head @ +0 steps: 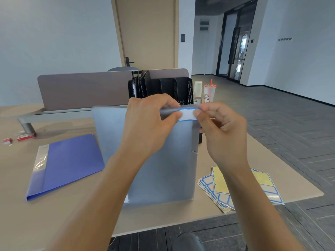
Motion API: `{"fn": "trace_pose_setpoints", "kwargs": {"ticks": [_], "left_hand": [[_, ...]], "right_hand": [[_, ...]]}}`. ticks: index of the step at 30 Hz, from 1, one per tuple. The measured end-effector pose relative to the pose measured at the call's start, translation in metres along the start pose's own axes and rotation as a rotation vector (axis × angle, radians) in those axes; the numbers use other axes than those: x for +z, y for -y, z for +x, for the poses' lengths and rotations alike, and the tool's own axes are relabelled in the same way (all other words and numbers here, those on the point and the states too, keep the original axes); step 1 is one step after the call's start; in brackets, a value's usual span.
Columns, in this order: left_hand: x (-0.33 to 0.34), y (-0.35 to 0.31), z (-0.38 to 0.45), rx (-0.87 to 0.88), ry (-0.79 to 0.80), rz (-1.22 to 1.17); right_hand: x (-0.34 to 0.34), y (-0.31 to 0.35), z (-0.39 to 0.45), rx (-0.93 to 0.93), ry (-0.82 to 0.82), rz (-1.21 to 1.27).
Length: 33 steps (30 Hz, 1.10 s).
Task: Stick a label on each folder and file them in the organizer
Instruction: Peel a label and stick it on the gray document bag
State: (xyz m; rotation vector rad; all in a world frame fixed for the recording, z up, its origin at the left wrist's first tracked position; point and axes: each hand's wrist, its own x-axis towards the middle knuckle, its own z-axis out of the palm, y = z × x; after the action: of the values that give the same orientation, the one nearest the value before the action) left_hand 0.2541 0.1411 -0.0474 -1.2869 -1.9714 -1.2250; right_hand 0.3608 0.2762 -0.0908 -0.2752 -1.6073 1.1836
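Note:
A grey folder (163, 171) stands upright on the desk in front of me. At its top right corner lies a white label with a blue border (187, 114). My left hand (152, 120) grips the folder's top edge, thumb against the label's left end. My right hand (220, 125) pinches the label's right end at the folder's corner. A blue folder (70, 163) lies flat on the desk to the left. Behind the grey folder stands the black mesh organizer (183, 89), with dark folders in its left slots.
Sheets of blue-bordered and yellow labels (223, 187) lie fanned on the desk at the right, near its edge. A drink cup with a red straw (209, 92) and a pale bottle stand beside the organizer. Small red boxes (25, 137) sit far left. A grey divider panel (81, 89) runs behind.

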Motion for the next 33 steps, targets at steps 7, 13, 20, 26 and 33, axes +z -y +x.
{"fn": "trace_pose_setpoints", "kwargs": {"ticks": [7, 13, 20, 26, 33], "left_hand": [[0.0, -0.001, 0.001, 0.011, 0.022, -0.006], [-0.003, 0.003, -0.001, 0.017, 0.056, 0.003], [-0.003, 0.001, 0.001, -0.072, -0.006, -0.099], [-0.001, 0.0, 0.001, -0.053, 0.026, -0.089], [0.0, 0.002, -0.001, 0.014, 0.058, -0.012]], "right_hand": [[-0.003, -0.005, -0.005, 0.04, 0.005, 0.049], [0.001, -0.006, -0.009, 0.01, -0.028, 0.063], [0.006, -0.001, -0.012, 0.005, -0.065, 0.085], [0.005, -0.002, -0.015, 0.02, -0.095, 0.118], [0.005, -0.002, -0.016, 0.036, -0.105, 0.126]]}}
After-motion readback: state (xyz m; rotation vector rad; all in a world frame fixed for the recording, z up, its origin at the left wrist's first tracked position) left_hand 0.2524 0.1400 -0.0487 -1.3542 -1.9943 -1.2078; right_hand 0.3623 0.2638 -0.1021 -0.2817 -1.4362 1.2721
